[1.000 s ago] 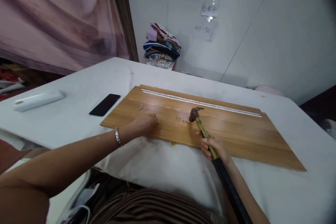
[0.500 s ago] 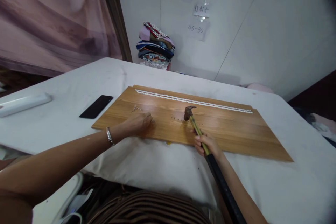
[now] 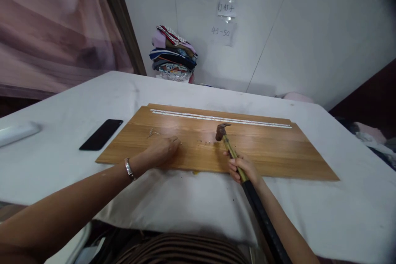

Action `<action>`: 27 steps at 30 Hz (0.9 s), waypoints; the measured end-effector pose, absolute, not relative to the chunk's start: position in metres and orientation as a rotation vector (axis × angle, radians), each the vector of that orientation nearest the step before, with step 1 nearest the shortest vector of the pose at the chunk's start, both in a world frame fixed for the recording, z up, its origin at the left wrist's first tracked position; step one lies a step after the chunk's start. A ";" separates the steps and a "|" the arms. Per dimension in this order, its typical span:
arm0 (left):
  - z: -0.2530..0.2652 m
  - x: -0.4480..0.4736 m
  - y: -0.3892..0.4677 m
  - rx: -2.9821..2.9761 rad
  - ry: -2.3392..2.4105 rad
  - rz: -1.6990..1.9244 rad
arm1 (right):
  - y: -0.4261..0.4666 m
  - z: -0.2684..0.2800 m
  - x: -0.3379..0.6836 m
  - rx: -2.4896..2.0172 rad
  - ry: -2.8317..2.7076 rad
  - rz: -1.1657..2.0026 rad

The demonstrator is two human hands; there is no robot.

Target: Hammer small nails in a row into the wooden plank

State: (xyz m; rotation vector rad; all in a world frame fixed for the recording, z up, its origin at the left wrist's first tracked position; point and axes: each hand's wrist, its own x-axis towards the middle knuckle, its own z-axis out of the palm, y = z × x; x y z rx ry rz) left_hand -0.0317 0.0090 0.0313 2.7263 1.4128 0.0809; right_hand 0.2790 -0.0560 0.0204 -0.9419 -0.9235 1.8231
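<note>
two hands [image 3: 167,149] [image 3: 244,168], one hammer [image 3: 253,200], one phone [image 3: 101,134]

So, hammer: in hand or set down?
In hand: the right hand is closed around the yellow shaft of the hammer, its head over the wooden board.
</note>
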 end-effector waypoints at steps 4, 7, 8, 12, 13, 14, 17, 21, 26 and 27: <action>0.038 -0.018 0.017 2.642 1.455 0.227 | -0.057 0.027 0.280 -0.945 -0.914 1.809; 0.044 0.001 0.027 2.552 1.358 0.473 | -0.057 0.032 0.280 -0.951 -0.896 1.802; 0.045 0.008 0.030 2.523 1.318 0.537 | -0.057 0.033 0.280 -0.953 -0.890 1.798; 0.045 0.040 0.042 2.463 1.189 0.617 | -0.056 0.034 0.281 -0.966 -0.865 1.764; 0.044 0.048 0.044 2.466 1.153 0.609 | -0.056 0.034 0.281 -0.970 -0.858 1.758; 0.043 0.056 0.046 2.472 1.123 0.593 | -0.056 0.035 0.282 -0.972 -0.855 1.757; 0.039 0.073 0.048 2.486 1.075 0.507 | -0.056 0.036 0.284 -0.968 -0.850 1.746; 0.041 0.084 0.051 2.508 1.035 0.351 | -0.057 0.039 0.286 -0.973 -0.838 1.736; 0.047 0.089 0.055 2.456 1.110 0.251 | -0.057 0.041 0.285 -0.985 -0.811 1.737; 0.048 0.089 0.055 2.441 1.116 0.240 | -0.057 0.041 0.285 -0.985 -0.804 1.743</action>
